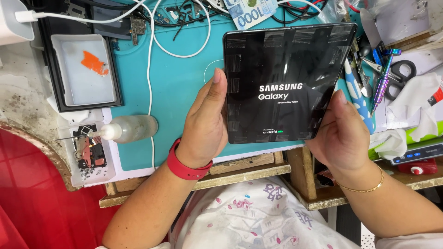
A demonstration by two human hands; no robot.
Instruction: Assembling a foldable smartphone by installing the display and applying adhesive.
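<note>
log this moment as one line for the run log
left hand grips unfolded phone left edge | right hand grips right edge | screen lit | above teal mat

Both forearms are bare, with no sleeves reaching the wrists. The left hand [204,127] has a smooth red band [186,167] around its wrist, left of centre in the frame. The right hand [341,138] has a thin gold chain bracelet [364,186] at lower right. Across the bottom centre lies a white garment [258,216] printed with small pink and purple flowers.
</note>
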